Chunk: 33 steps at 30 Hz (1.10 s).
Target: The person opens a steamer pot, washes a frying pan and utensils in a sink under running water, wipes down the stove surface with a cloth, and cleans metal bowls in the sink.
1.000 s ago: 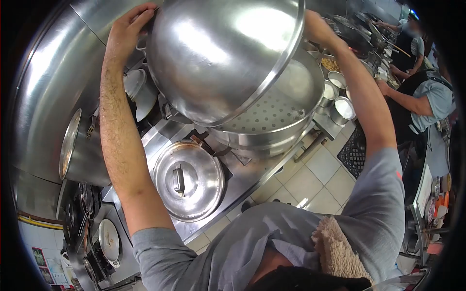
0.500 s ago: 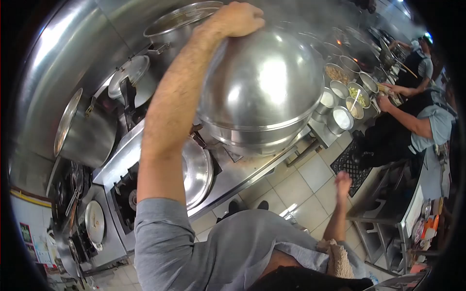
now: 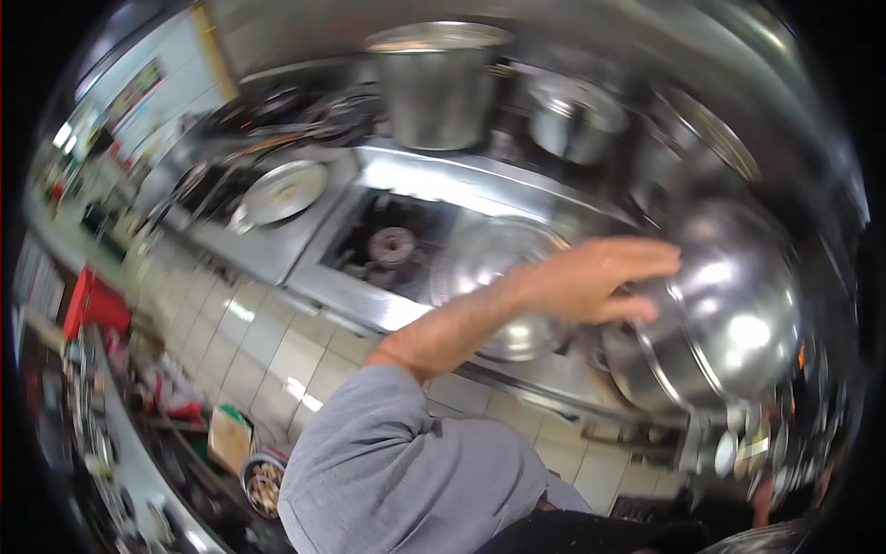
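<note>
Showing a wide and empty grip, the left hand is near the domed lid, which covers the steamer pot at right on the metal worktop.

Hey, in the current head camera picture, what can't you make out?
- Head view: what's inside the steel pot, hidden by its domed lid.
- Head view: whether the left hand touches that pot, as motion blur and overlap obscure any contact.
- Head view: the right hand, which is out of sight.
- Head view: the details on the wall poster, too small and blurred.
</note>
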Each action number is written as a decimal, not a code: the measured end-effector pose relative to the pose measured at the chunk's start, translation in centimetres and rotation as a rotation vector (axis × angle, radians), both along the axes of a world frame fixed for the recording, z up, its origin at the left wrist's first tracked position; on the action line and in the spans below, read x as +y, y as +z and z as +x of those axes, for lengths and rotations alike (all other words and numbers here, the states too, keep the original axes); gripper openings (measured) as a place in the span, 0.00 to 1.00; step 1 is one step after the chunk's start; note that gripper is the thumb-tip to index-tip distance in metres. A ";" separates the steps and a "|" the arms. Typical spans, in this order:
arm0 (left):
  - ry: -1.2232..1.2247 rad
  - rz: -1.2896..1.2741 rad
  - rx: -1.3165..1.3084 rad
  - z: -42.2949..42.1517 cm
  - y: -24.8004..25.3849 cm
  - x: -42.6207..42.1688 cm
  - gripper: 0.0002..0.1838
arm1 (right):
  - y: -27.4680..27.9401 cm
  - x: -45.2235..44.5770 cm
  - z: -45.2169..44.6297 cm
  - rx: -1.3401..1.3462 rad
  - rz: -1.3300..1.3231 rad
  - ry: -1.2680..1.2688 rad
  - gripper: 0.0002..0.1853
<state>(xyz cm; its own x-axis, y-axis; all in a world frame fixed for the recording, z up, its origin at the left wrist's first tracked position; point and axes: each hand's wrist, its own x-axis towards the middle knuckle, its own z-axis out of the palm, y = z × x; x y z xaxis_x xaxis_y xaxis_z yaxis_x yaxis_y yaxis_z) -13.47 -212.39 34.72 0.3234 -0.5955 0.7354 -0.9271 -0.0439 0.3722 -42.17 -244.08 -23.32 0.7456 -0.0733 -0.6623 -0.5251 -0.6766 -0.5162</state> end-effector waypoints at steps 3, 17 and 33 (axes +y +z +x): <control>0.230 0.037 0.191 -4.7 -4.7 12.5 0.27 | -0.2 3.0 5.4 -0.181 -0.048 0.729 0.11; 1.179 -0.075 0.674 -25.8 -14.4 49.2 0.22 | 18.2 55.8 23.0 0.120 0.382 0.948 0.14; 1.273 -0.635 0.333 -33.1 -3.3 69.7 0.04 | 25.9 98.6 23.2 0.008 0.533 1.626 0.18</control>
